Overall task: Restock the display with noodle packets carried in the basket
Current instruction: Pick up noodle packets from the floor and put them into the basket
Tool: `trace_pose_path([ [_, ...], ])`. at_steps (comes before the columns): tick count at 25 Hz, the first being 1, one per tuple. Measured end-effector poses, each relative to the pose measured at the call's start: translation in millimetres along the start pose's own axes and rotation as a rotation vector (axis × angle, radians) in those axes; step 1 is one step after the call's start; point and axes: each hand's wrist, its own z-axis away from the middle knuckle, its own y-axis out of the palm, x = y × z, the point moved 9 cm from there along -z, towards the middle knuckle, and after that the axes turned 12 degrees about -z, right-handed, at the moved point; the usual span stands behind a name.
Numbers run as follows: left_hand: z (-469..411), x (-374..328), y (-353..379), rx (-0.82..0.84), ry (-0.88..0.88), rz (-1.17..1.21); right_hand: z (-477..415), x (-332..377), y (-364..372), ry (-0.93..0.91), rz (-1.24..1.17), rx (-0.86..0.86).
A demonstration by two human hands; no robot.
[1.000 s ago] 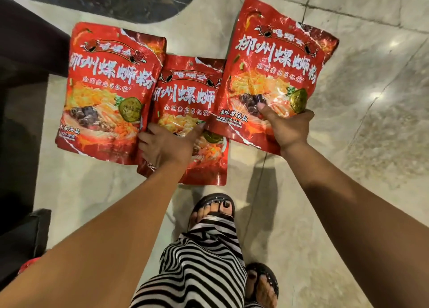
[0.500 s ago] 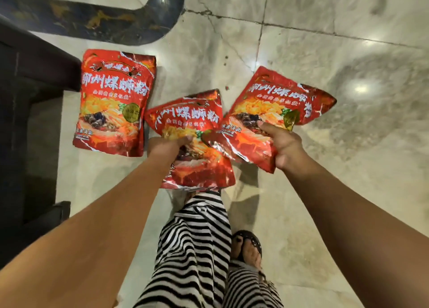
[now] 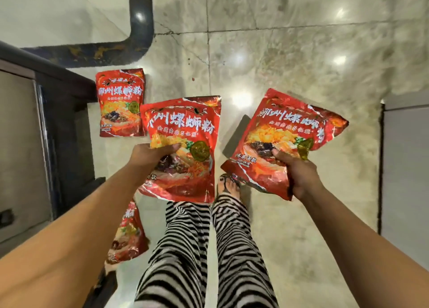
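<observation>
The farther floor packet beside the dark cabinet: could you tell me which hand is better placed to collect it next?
Left, probably. The left hand is nearer that floor packet; the right hand is farther across. Both hands are full, though.

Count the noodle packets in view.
4. One packet in the left hand, one in the right hand, one on the floor, one partly hidden under the left arm. More may be hidden.
</observation>
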Motion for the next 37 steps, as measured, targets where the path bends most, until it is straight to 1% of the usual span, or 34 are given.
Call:
trace_pose_path([
  [2, 30, 1, 16, 0.033, 0.018, 0.015, 26, -8, -43, -0.020, -0.006, -0.043],
  [4, 53, 4, 34, 0.062, 0.055, -0.006, 48, -32, -85, -0.010, -0.052, -0.101],
  [6, 68, 9, 48, 0.068, 0.114, -0.054, 70, -67, -124, 0.009, -0.135, -0.162],
  [9, 97, 23, 70, 0.151, 0.189, -0.132, 115, -131, -181, 0.025, -0.289, -0.273],
  [12, 135, 40, 92, 0.223, 0.250, -0.235, 164, -191, -230, 0.016, -0.440, -0.328],
  [16, 187, 72, 141, 0.284, 0.307, -0.484, 224, -273, -304, 0.034, -0.601, -0.439],
  [21, 267, 118, 224, 0.382, 0.415, -0.759, 288, -361, -394, 0.002, -0.717, -0.489],
  [24, 325, 164, 290, 0.459, 0.492, -0.898, 325, -413, -455, -0.031, -0.780, -0.518],
  [31, 461, 297, 439, 0.568, 0.662, -1.089, 434, -501, -597, -0.313, -0.841, -0.419],
  [33, 501, 339, 476, 0.610, 0.692, -1.104, 468, -539, -643, -0.326, -0.843, -0.504],
  [35, 539, 378, 510, 0.653, 0.722, -1.142, 502, -584, -689, -0.289, -0.921, -0.649],
  [37, 574, 409, 538, 0.684, 0.734, -1.182, 529, -616, -723, -0.249, -0.969, -0.734],
])
